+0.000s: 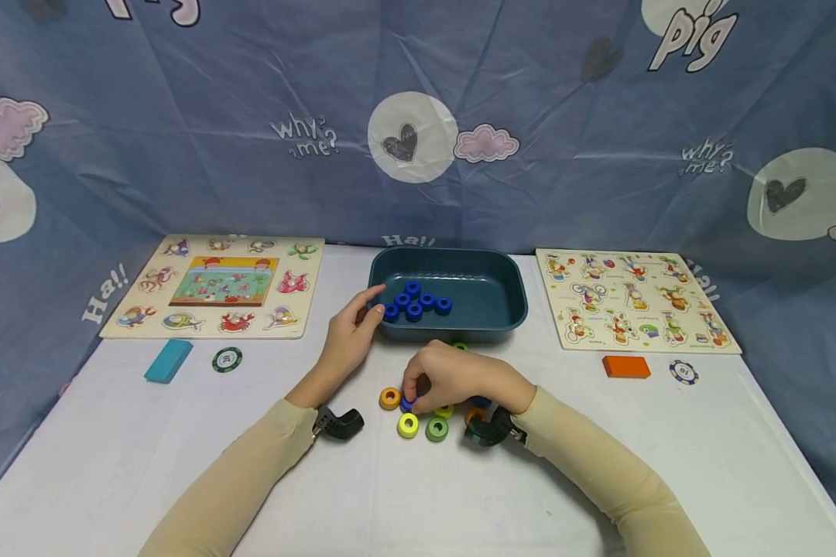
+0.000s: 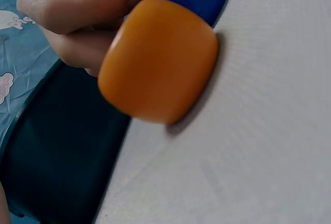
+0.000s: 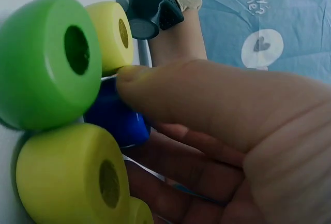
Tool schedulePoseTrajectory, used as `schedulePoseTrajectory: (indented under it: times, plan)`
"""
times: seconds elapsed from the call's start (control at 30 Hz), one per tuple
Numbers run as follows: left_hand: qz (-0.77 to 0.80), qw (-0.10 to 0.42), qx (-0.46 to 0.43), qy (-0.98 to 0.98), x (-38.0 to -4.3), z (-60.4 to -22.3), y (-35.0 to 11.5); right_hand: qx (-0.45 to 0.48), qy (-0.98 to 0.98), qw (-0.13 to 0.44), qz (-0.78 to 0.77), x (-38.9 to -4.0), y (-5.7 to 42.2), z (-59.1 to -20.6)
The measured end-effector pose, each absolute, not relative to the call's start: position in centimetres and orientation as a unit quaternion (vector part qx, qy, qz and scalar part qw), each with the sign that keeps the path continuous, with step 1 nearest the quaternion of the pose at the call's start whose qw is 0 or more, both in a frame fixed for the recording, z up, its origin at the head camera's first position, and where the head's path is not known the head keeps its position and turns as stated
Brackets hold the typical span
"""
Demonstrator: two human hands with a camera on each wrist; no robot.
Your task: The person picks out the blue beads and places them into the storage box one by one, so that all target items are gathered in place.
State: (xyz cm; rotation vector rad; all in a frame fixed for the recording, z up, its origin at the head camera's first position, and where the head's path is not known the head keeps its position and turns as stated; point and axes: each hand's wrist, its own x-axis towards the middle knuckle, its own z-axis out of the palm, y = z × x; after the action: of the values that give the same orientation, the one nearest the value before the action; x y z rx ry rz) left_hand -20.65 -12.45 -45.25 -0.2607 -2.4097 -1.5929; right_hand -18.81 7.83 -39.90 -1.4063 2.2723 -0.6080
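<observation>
1 crowded blue ring (image 3: 118, 116) | right hand (image 1: 446, 377) pinches | left hand (image 1: 351, 334): tray (image 1: 432, 333) edge

Staged setup, room unclear: printed backdrop (image 1: 348, 201), white table (image 1: 362, 495), puzzle boards (image 1: 223, 282).

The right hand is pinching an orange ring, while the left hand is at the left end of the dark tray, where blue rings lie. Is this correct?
Not quite: the right hand is pinching a blue ring, not an orange one, as the right wrist view shows. The left hand is indeed at the left end of the dark tray, where blue rings lie.
</observation>
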Motion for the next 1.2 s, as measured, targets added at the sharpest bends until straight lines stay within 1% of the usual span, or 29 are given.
schedulePoseTrajectory:
  times: [0.3, 0.5, 0.67, 0.77, 0.87, 0.93, 1.2]
  plan:
    - [-0.538, 0.132, -0.093, -0.827, -20.6, -45.2, -12.4, -0.501, 0.812, 0.202, -0.22, -18.9, 7.9, -40.0]
    - [-0.539, 0.127, -0.087, -0.828, -20.6, -45.2, -12.5, -0.499, 0.814, 0.192, -0.226, -19.4, 7.9, -39.3]
    - [-0.537, 0.124, -0.085, -0.83, -20.6, -45.2, -12.5, -0.464, 0.828, 0.147, -0.279, -20.7, 9.0, -36.4]
    - [-0.537, 0.121, -0.086, -0.831, -20.5, -45.2, -12.5, -0.425, 0.842, 0.097, -0.317, -21.7, 10.1, -34.4]
    - [-0.536, 0.119, -0.089, -0.831, -20.5, -45.1, -12.4, -0.371, 0.859, 0.053, -0.35, -22.7, 11.2, -33.4]
    - [-0.536, 0.118, -0.09, -0.831, -20.4, -45.1, -12.4, -0.339, 0.869, 0.031, -0.359, -23.4, 11.8, -33.4]
    - [-0.539, 0.121, -0.089, -0.829, -20.4, -44.9, -12.4, -0.264, 0.905, 0.007, -0.333, -25.9, 13.3, -36.1]
